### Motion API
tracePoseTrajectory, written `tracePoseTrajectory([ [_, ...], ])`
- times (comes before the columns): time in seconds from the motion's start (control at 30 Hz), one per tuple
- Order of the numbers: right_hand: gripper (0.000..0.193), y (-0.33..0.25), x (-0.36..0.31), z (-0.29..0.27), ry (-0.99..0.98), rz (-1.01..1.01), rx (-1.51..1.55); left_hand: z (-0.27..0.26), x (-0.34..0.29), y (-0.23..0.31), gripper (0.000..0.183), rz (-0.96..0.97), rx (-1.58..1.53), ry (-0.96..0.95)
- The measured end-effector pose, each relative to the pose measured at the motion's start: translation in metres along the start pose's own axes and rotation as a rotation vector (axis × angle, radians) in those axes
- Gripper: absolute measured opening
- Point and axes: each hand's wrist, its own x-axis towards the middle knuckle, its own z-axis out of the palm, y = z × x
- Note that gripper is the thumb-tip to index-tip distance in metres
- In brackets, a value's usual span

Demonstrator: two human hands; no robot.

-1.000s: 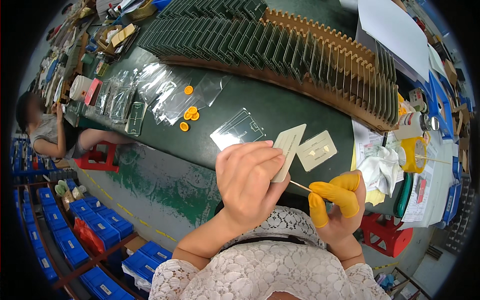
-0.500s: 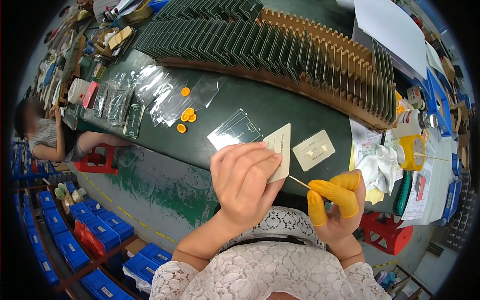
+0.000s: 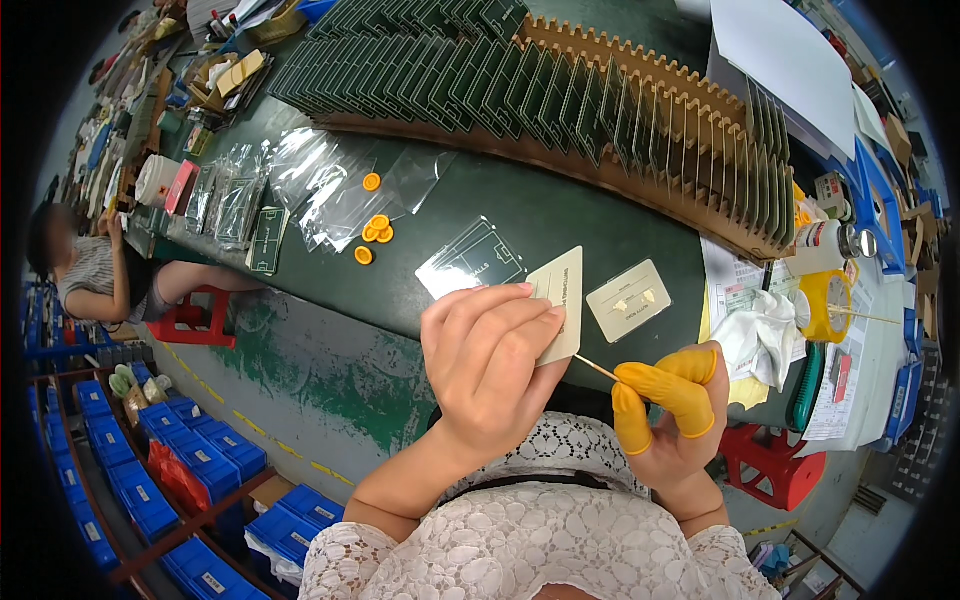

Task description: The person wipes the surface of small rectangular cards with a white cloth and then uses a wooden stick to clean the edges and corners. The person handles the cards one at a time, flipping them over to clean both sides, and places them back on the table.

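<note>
My left hand (image 3: 492,365) is closed around a cream card (image 3: 566,290), which stands tilted with its printed side toward me. Yellow finger cots cover the fingers of my right hand (image 3: 672,405), and they pinch a thin wooden stick (image 3: 596,367). The stick's tip meets the lower edge of the card or lies just behind it; I cannot tell which. On the green table beyond lies another cream card (image 3: 628,302) with two small gold-coloured pieces on it. Left of my held card are dark green cards (image 3: 487,255) with white line drawings.
Slotted brown racks (image 3: 640,185) full of upright green cards cross the table's far side. Orange round pieces (image 3: 378,228) lie by clear plastic bags (image 3: 320,180). At right are a white cloth (image 3: 762,335), a yellow tape roll (image 3: 826,305) and a bottle (image 3: 815,247). A person (image 3: 100,270) sits far left.
My right hand has shifted very slightly left with the stick, whose tip is a little closer in at the card's lower edge. My left hand and its card are almost still.
</note>
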Motion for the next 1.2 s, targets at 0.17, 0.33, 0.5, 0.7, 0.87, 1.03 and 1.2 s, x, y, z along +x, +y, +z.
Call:
tracePoseTrajectory([
  [0.17,0.031,0.0,0.001,0.0,0.002,-0.004,-0.017,0.0,0.0,0.001,0.036,-0.003,-0.003,-0.002],
  [0.33,0.03,0.0,0.001,0.0,-0.005,-0.003,-0.009,0.001,0.0,0.0,0.037,0.001,-0.004,0.006],
  [0.5,0.03,0.0,0.002,0.0,0.004,0.0,-0.014,0.001,-0.001,0.0,0.037,0.0,-0.001,0.004],
  [0.7,0.03,0.0,0.001,0.001,0.0,0.001,-0.011,-0.001,-0.001,0.001,0.037,-0.006,0.001,-0.003],
  [0.87,0.031,-0.001,0.0,0.0,-0.006,0.014,0.001,-0.001,-0.001,0.0,0.037,-0.003,-0.003,-0.003],
  [1.03,0.03,0.003,0.001,-0.005,0.048,0.034,-0.056,0.0,0.0,0.0,0.035,-0.008,0.011,0.011],
  [1.2,0.024,0.036,-0.004,-0.014,0.142,0.147,-0.203,0.001,0.0,-0.001,0.033,-0.029,0.028,0.054],
])
